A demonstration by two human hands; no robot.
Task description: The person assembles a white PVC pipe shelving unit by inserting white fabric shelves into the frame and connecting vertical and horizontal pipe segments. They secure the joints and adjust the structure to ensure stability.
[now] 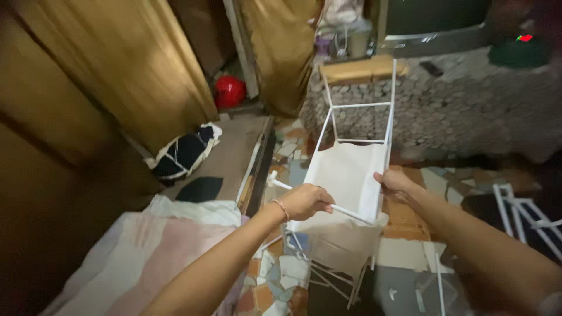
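- Dim room with a floor of broken mixed tiles (275, 281); I stand over a white rack frame (357, 146) that rises from this floor ahead of me.
- White fabric shelf (345, 175) hangs inside the frame, slack at the near end.
- My left hand (307, 201), bracelet at the wrist, is closed around a loose white rod (319, 199) that lies across the near end of the shelf.
- My right hand (393, 182) grips the shelf's right edge, fingers curled over it.
- More white frame parts (527, 213) lie on the floor, well apart to the right.
- Pale blanket (146, 251) covers the bed at lower left.
- Brown curtains (134, 64) hang behind, with a red ball (229, 92) between them.
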